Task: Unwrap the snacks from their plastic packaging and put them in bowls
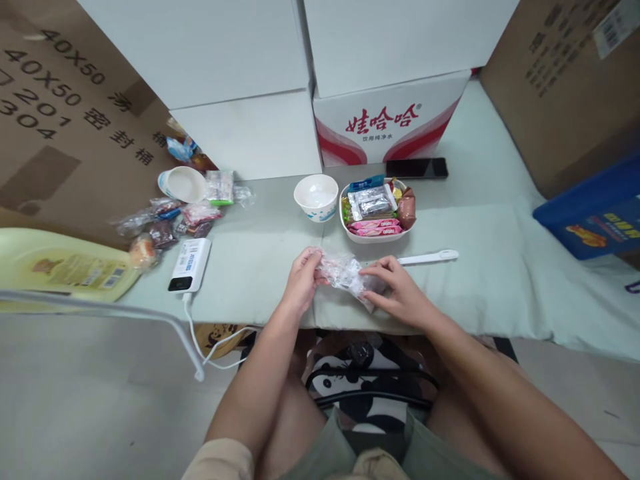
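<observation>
A crumpled clear plastic bag (343, 272) stretches between my two hands, low over the front part of the table. My left hand (301, 283) pinches its left end. At the other end, the thumb and fingers of my right hand (397, 293) close on the plastic; what lies inside the bag is too unclear to name. A long white plastic handle (429, 257) sticks out to the right from behind my right hand, its other end hidden. Just beyond my hands stand a white paper bowl (316, 197) and a white dish (377, 238) full of wrapped snacks.
A white power bank (190, 265) with a cable lies left, near several wrapped snacks (163, 233), a tipped paper cup (184, 185) and a yellow bottle (65, 267). Behind are a black phone (417, 168) and white cartons (390, 120). Brown boxes (575, 87) flank the table.
</observation>
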Motion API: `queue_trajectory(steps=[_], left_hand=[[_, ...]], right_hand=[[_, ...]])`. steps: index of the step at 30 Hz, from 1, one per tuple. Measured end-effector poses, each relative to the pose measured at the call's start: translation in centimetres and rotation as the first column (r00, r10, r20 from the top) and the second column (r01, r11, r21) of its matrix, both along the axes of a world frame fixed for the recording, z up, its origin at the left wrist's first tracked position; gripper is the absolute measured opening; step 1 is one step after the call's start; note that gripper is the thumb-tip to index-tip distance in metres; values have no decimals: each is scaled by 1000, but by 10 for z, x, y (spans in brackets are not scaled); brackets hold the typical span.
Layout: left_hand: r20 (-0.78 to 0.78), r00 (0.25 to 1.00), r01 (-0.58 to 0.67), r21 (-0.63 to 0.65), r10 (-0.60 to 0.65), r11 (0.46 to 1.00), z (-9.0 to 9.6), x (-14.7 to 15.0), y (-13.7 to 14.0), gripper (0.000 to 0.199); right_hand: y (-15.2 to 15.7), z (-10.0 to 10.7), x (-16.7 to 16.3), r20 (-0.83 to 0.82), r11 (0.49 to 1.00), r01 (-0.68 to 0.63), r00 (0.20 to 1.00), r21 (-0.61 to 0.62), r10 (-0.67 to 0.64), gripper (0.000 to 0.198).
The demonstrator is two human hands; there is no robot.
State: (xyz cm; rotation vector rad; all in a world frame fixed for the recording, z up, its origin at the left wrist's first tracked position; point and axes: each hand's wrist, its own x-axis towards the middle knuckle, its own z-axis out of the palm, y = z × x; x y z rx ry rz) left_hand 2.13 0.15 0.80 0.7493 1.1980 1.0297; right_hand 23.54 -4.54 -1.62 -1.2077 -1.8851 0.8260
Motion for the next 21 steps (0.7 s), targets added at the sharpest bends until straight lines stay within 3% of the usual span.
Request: queue_trajectory(steps=[2, 8, 11, 14, 16, 18, 21], left_hand=[[-17, 998, -54, -5, 54, 999, 0, -4, 3, 27], [-167, 961, -218, 25, 219, 976, -2, -28, 11, 21], [-278, 942, -194, 3, 188, 981, -5, -40, 12, 20], [-444, 866, -190, 130, 228, 973, -8, -49, 11, 40], [-544, 791, -101, 333, 279, 937, -10, -53, 11, 52], [-661, 706, 131, 473, 253, 871, -11, -54, 11, 49], [-816, 555, 430, 450, 164, 783, -11, -51, 10, 29]], right_hand=[[1, 3, 2, -37, 999, 23, 999, 49, -21, 9], [6, 10, 26, -73, 981, 179, 982, 78, -173, 5], [10, 9, 43, 30, 955, 278, 959, 104, -283, 6], [10, 9, 50, 102, 925, 343, 927, 165, -361, 17], [8, 9, 45, 82, 931, 318, 938, 182, -336, 23], [5, 8, 34, 94, 955, 234, 963, 180, -253, 28], [1, 8, 12, 195, 973, 135, 966, 188, -172, 38]])
